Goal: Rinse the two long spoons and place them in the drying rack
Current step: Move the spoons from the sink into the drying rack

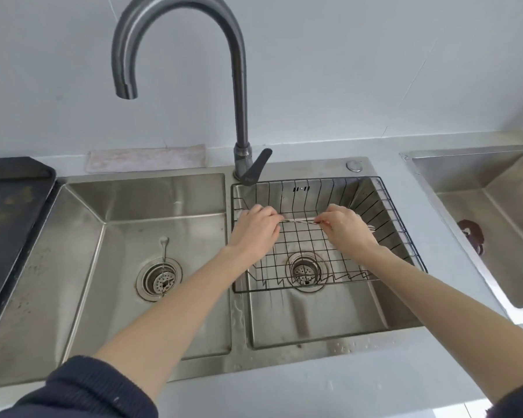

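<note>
A black wire drying rack (pixel 404 233) sits in the right basin of the steel double sink (pixel 239 321). Both my hands are inside it, low over its grid floor. My left hand (pixel 255 229) and my right hand (pixel 346 229) each pinch one end of a thin, silvery long spoon handle (pixel 298 221) that lies level between them. Whether they hold one spoon or two together I cannot tell. A small metal tip (pixel 372 227) pokes out past my right hand. The spoon bowls are hidden by my fingers.
The grey gooseneck faucet (pixel 239 86) stands behind the divider, with its spout (pixel 127 92) over the left basin (pixel 118 267) and its lever (pixel 258 165) pointing right. A dark tray (pixel 9 218) lies at the left, a cloth (pixel 145 158) at the back, and another sink (pixel 495 224) at the right.
</note>
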Tool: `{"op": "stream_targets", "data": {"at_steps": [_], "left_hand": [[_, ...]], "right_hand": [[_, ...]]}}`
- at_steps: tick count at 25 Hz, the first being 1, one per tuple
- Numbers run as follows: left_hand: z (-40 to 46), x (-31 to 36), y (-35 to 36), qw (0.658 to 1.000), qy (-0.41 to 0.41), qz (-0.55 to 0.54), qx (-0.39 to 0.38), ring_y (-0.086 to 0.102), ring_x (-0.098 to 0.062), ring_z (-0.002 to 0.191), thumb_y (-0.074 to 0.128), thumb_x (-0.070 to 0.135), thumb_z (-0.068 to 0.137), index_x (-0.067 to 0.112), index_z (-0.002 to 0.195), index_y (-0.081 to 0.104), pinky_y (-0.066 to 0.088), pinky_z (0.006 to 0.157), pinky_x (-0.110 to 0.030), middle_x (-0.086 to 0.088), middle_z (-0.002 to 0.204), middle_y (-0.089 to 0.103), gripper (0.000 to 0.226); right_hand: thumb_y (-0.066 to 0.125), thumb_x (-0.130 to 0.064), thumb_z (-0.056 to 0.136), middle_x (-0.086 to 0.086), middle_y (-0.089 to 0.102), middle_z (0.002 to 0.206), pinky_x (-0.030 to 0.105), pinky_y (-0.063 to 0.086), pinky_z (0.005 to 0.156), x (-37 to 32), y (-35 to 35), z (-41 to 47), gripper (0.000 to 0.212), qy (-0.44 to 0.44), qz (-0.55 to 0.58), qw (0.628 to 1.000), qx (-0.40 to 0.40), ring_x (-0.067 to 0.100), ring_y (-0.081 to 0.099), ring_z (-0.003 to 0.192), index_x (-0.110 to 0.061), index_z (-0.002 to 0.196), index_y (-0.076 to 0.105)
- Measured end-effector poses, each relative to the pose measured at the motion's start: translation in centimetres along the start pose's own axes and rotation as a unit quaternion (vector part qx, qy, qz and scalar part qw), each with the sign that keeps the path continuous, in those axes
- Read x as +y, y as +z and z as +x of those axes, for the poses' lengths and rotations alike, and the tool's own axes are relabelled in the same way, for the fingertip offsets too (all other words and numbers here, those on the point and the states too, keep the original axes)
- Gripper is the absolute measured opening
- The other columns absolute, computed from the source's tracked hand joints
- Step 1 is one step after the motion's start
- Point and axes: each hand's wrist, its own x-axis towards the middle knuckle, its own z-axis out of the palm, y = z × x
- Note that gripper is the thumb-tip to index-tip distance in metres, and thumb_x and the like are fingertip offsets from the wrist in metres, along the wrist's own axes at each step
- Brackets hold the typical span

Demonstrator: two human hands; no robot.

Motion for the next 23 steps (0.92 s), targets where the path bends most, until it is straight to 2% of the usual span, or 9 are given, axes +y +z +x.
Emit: {"op": "stream_targets", "data": {"at_steps": [6,14,23], "left_hand": [[2.7,1.2,2.2,0.998,-0.014,0.006,-0.058,0.045,-0.023,0.125,0.033,0.018,0.096,0.014,0.132,0.047,0.036,0.102,-0.041,-0.003,0.138,0.051,0.039],[3.7,0.8,5.9,0.990,-0.045,-0.006,-0.137,0.040,-0.024,0.129,0.031,0.021,0.097,0.010,0.135,0.042,0.032,0.106,-0.040,-0.005,0.141,0.045,0.041],[4.7,0.4,8.2,0.985,-0.056,-0.027,-0.163,0.031,-0.024,0.136,0.032,0.022,0.097,0.008,0.141,0.031,0.026,0.111,-0.042,-0.008,0.147,0.036,0.046]], "right_hand": [[0.047,-0.016,0.095,0.012,0.062,0.107,0.045,0.050,0.085,3.4,1.1,2.6,0.027,0.000,-0.012,1.000,-0.024,0.033,0.057,0.104,-0.009,0.112,0.067],[0.045,-0.014,0.095,0.013,0.062,0.108,0.044,0.051,0.080,5.6,5.1,4.9,0.027,-0.013,-0.021,0.996,-0.084,0.036,0.057,0.103,-0.010,0.111,0.067],[0.046,-0.011,0.094,0.018,0.062,0.105,0.043,0.049,0.079,6.6,7.1,6.6,0.027,-0.012,-0.021,0.995,-0.102,0.038,0.058,0.101,-0.006,0.111,0.067]]}}
